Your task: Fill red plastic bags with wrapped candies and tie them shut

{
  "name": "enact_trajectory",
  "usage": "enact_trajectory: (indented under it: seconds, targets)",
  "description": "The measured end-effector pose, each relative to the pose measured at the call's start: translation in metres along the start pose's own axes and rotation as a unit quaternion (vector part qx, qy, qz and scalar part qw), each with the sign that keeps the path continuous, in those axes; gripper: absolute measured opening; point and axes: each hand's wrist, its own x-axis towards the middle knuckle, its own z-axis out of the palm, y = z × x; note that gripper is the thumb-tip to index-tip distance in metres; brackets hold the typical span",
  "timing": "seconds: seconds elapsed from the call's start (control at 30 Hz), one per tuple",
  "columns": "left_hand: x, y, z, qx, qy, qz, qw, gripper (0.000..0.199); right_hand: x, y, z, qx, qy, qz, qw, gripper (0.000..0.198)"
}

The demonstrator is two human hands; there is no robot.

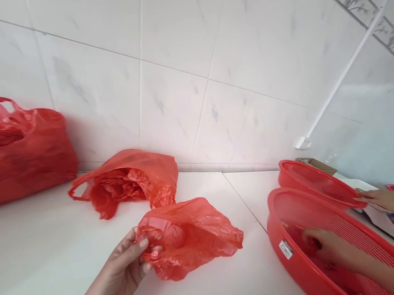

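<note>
My left hand [127, 261] pinches the edge of a thin red plastic bag [192, 232], held open above the white table. A rounded lump shows through its film. My right hand [323, 245] is inside a large red plastic sieve basket [295, 272] with a white label on its side. Its fingers are curled, and what they hold is hidden. Small reddish things lie low in the basket, too blurred to name. Behind my left hand, another red plastic bag [159, 172] lies on its side, mouth open, with crumpled red film inside.
A full red carrier bag [31, 161] stands at the left against the tiled wall [180, 94]. A second red basket [312, 175] is behind the first. Another person's hand [385, 200] reaches to its rim from the right. A cardboard box [316, 164] sits in the corner.
</note>
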Motion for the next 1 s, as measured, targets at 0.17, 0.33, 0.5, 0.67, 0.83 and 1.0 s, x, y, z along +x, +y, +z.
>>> enact_trajectory:
  seconds: [0.17,0.33,0.5,0.67,0.83,1.0]
  targets:
    - [-0.003,0.002,0.004,0.011,-0.064,-0.026,0.998,0.023,0.036,-0.029,-0.028,0.044,0.022,0.017,0.999,0.011]
    - [-0.004,0.002,0.004,0.033,-0.102,-0.02,0.994,0.018,0.048,-0.151,-0.053,0.102,-0.037,-0.095,0.99,0.017]
    - [-0.004,0.0,0.005,0.052,-0.136,-0.022,0.989,0.017,0.058,-0.249,-0.02,0.113,-0.179,-0.297,0.931,0.03]
    - [0.002,0.002,-0.003,0.055,-0.095,-0.013,0.994,0.015,0.096,-0.255,0.032,0.021,-0.17,-0.327,0.93,0.038]
    - [0.009,0.003,-0.014,0.047,-0.093,-0.006,0.995,0.017,0.113,-0.234,0.026,0.06,-0.173,-0.275,0.944,0.061]
    - [0.01,0.002,-0.019,0.028,-0.099,-0.004,0.995,0.02,0.091,-0.189,-0.032,0.102,-0.06,-0.096,0.988,0.033]
